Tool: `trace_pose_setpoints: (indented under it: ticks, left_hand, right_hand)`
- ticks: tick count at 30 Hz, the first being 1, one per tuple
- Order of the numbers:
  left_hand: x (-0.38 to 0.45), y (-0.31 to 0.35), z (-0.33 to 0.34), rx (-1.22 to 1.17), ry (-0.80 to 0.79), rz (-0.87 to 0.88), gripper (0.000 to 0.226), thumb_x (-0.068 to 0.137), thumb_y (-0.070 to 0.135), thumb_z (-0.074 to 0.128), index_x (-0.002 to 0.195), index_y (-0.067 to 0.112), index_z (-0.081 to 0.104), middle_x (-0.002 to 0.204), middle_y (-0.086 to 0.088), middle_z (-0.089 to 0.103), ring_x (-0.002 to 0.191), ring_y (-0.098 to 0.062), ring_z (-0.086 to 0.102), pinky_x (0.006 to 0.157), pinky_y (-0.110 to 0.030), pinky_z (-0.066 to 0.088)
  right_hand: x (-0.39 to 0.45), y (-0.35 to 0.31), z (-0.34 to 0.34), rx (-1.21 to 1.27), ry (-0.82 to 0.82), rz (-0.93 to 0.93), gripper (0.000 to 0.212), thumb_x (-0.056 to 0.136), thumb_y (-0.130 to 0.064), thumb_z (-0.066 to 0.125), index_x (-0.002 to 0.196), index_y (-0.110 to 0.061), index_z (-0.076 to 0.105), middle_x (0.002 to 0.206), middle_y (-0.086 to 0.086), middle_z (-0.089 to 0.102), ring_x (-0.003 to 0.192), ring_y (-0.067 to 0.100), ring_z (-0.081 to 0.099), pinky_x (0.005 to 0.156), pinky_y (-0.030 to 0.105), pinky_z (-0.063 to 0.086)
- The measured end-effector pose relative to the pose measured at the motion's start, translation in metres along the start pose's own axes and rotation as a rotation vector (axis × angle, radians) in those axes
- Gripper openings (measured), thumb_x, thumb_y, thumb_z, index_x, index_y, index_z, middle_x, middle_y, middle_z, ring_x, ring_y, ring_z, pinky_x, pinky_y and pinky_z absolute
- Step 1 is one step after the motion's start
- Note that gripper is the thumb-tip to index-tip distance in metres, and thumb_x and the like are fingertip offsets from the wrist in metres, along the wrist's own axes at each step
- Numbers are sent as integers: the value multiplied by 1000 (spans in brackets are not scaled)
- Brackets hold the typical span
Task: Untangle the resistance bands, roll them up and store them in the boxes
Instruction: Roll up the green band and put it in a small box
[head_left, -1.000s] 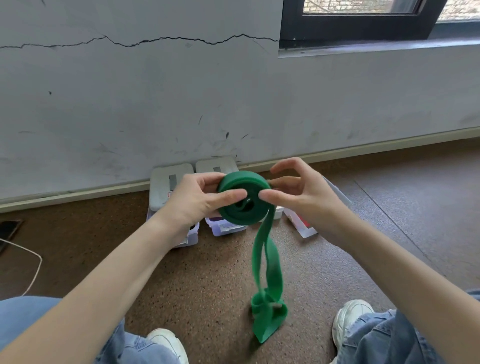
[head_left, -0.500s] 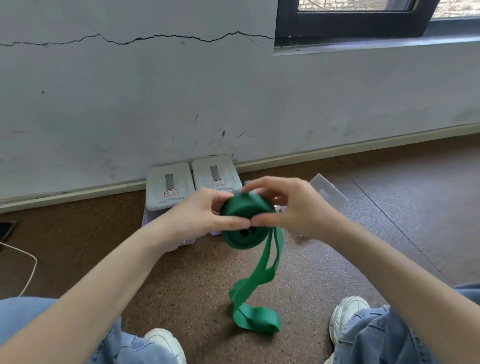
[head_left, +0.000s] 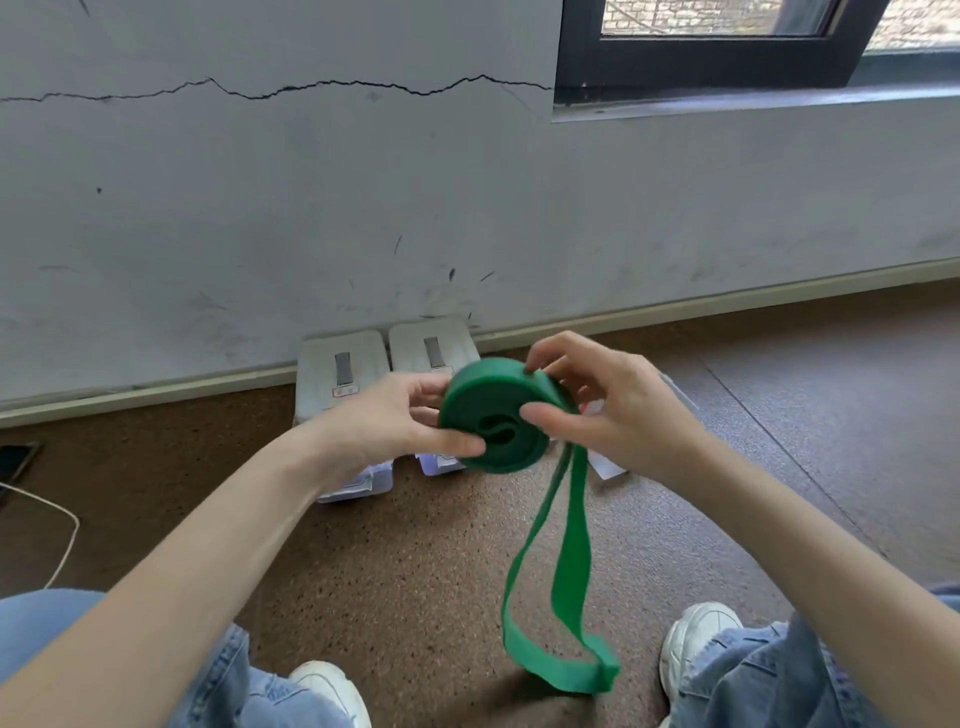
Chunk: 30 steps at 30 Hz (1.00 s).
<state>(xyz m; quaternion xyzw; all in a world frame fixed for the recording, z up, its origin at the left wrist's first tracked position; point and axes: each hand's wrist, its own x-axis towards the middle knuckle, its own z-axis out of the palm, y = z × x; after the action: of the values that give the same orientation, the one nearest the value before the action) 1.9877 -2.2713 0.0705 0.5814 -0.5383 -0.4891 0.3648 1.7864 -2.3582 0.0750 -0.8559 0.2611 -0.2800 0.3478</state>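
The left hand (head_left: 387, 421) grips the green resistance band (head_left: 496, 415) at the coil's 9 o'clock edge, thumb across the near face, fingers curled behind. The right hand (head_left: 608, 410) pinches the same coil from 3 o'clock: thumb on the near face, forefinger bearing on the rim at about 1 o'clock. Both hands are closed on the band, which is held in the air above the floor (head_left: 415, 571).

The band is flat, matte rubber of even width. The wound part forms a thick disc, its spiral layers visible on the face and a small S-shaped fold at the core. The disc's flat face is turned toward the camera and tilted slightly upward, so its axis runs roughly toward the viewer. The unwound remainder leaves the coil at about 4 o'clock as a double strap, its long axis running down to 6 o'clock, ending in a loop that hangs just above, or touches, the floor; which cannot be told.

Behind the hands, at 12 o'clock from the coil, two pale plastic boxes (head_left: 343, 369) with closed lids stand side by side against the skirting. A further clear box or lid (head_left: 602, 462) is partly hidden behind the right hand. The floor is brown and speckled. The grey wall (head_left: 467, 208) is scuffed and carries a long crack.
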Motion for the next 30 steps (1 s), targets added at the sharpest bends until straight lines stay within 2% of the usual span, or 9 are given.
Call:
trace_pose_setpoints:
  ticks: [2, 5, 8, 11, 15, 17, 20, 23, 30]
  left_hand:
    - [0, -3, 6, 41, -42, -34, 36, 73, 14, 77, 104, 30, 68, 98, 9, 73, 92, -7, 67, 77, -21, 53]
    - [0, -4, 13, -40, -43, -44, 38, 72, 14, 77, 105, 28, 66, 95, 6, 73, 87, -6, 69, 66, -16, 53]
    - [0, 0, 10, -140, 30, 2, 39, 65, 23, 76, 103, 26, 68, 95, 2, 74, 88, -11, 70, 63, -17, 53]
    - [3, 4, 4, -373, 115, 24, 42, 63, 19, 75, 104, 19, 67, 99, -2, 74, 91, -19, 71, 65, -24, 56]
    - [4, 2, 6, -459, 127, 35, 44, 61, 17, 75, 104, 16, 67, 100, -6, 73, 91, -22, 71, 66, -28, 57]
    - [4, 1, 6, -322, 137, 32, 41, 63, 17, 77, 103, 22, 68, 98, 0, 74, 91, -15, 70, 68, -21, 56]
    - [5, 0, 9, 141, 121, 83, 39, 69, 13, 80, 99, 32, 64, 93, 10, 72, 84, 5, 66, 66, -6, 48]
    - [7, -4, 18, 316, 103, 114, 36, 69, 17, 81, 99, 30, 65, 92, 11, 71, 82, 4, 65, 72, -13, 51]
    - [1, 11, -2, -454, 223, 120, 31, 57, 18, 77, 88, 19, 74, 95, -4, 75, 85, -19, 72, 64, -26, 57]
  right_hand:
    - [1, 0, 3, -275, -65, -144, 27, 81, -34, 65, 106, -27, 59, 91, -5, 64, 78, 12, 59, 68, 26, 49]
    - [1, 0, 12, -319, -123, -167, 31, 82, -32, 65, 112, -29, 61, 99, -5, 60, 90, 12, 46, 75, 25, 37]
    - [3, 1, 9, -12, -58, -53, 36, 80, -26, 69, 115, -31, 61, 106, -4, 62, 99, 15, 56, 85, 32, 49]
    - [4, 1, 5, 376, 52, 90, 46, 67, -30, 77, 108, -28, 56, 100, -1, 65, 87, 16, 67, 79, 35, 57]
    - [3, 4, 7, 399, 97, 135, 45, 61, -41, 75, 96, -21, 54, 85, -1, 70, 81, 20, 68, 77, 39, 57]
    - [2, 7, 6, 279, 85, 127, 41, 64, -40, 76, 94, -21, 55, 86, 1, 71, 80, 19, 69, 75, 41, 58]
    - [2, 11, 4, -13, -15, 43, 30, 72, -30, 77, 87, -30, 51, 93, 0, 72, 77, 14, 68, 69, 37, 59]
    - [2, 14, 9, -243, -80, -56, 34, 69, -34, 78, 88, -35, 50, 94, -2, 72, 76, 10, 64, 73, 34, 54]
    - [2, 10, 9, 565, 102, 165, 50, 57, -38, 78, 96, -22, 51, 92, 1, 71, 87, 18, 68, 77, 31, 57]
